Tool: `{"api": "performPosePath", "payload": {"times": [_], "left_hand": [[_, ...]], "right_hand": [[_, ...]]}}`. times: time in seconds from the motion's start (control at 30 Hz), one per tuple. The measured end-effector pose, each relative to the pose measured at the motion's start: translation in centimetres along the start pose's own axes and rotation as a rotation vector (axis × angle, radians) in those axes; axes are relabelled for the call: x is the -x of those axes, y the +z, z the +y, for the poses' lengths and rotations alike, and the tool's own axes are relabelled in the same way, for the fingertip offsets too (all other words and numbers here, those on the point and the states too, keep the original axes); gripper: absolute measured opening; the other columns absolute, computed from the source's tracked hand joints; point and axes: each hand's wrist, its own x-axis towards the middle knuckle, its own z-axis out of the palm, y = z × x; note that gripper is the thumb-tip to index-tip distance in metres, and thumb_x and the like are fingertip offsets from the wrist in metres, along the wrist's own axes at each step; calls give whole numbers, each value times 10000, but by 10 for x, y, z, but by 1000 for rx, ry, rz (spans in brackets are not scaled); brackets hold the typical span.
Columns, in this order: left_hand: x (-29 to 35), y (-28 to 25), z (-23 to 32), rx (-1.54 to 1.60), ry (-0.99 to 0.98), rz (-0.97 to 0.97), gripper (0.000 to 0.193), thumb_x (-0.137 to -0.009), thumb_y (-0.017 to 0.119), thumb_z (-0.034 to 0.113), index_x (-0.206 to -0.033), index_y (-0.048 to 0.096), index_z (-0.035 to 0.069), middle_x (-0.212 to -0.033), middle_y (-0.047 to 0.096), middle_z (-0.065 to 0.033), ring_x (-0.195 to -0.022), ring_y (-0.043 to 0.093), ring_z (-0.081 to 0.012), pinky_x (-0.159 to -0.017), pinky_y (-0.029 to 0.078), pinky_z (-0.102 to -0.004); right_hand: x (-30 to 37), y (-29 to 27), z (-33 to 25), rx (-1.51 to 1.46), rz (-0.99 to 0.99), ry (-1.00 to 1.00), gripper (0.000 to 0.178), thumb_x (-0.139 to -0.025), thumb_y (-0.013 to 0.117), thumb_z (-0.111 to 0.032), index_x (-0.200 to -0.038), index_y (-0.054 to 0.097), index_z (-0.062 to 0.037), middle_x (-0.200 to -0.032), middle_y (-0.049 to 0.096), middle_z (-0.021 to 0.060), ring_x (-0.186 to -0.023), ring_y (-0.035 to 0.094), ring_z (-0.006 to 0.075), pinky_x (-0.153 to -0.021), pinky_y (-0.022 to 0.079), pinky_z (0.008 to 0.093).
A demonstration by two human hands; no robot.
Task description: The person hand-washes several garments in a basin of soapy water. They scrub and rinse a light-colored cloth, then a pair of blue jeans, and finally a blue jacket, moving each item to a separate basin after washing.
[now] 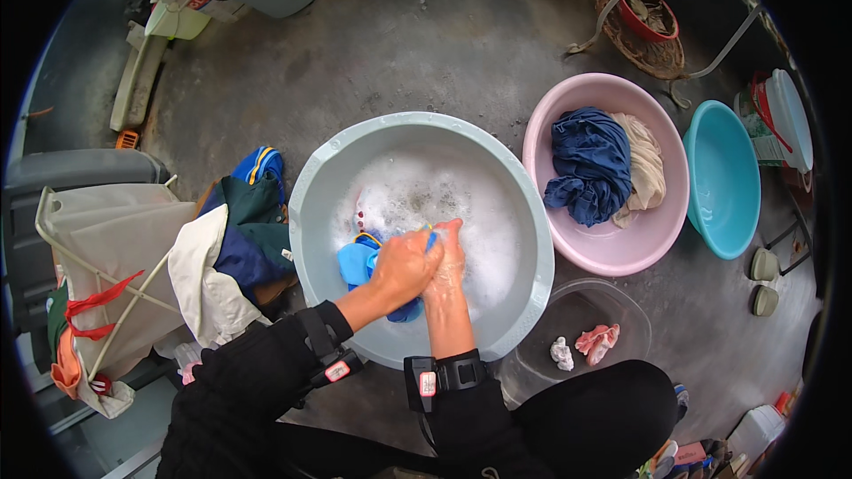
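Observation:
A large grey-blue basin (306, 213) filled with white suds (484, 204) stands in front of me. My left hand (406, 264) is closed in a fist over its middle, gripping a blue garment (357, 263) with yellow trim. Against it presses my right hand (447, 259), its fingers folded around a bit of the same blue cloth that shows between the two hands. Most of the garment lies half sunk in the foam under my left wrist. Some small dark red spots show in the suds beyond it. Both hands are wet.
To the right, a pink basin (541, 213) holds navy and cream cloth beside a turquoise basin (726, 182). A clear tub (532, 337) with small white and pink pieces sits near my knee. At left, clothes (213, 275) hang over a folding laundry hamper (115, 239).

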Motion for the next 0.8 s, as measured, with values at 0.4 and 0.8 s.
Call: {"api": "performPosePath", "payload": {"times": [0.4,0.8], "left_hand": [[-30,-20,-2,-184,29,208,401,-919,506,364,-729,595,22,-743,616,-213,-759,576,-408,-693,465,-469],[-53,-101,36,973,-281,-302,214,-783,638,58,-987,578,38,-858,612,-27,-758,604,-98,-654,514,-240]], "right_hand": [[21,11,-20,37,-156,-229,238,-995,466,-304,-892,507,-94,-835,475,-7,-773,490,102,-707,453,286],[38,21,26,-544,-390,253,674,-911,375,-601,-1252,459,-25,-1244,514,120,-1190,463,265,-1002,380,450]]}}
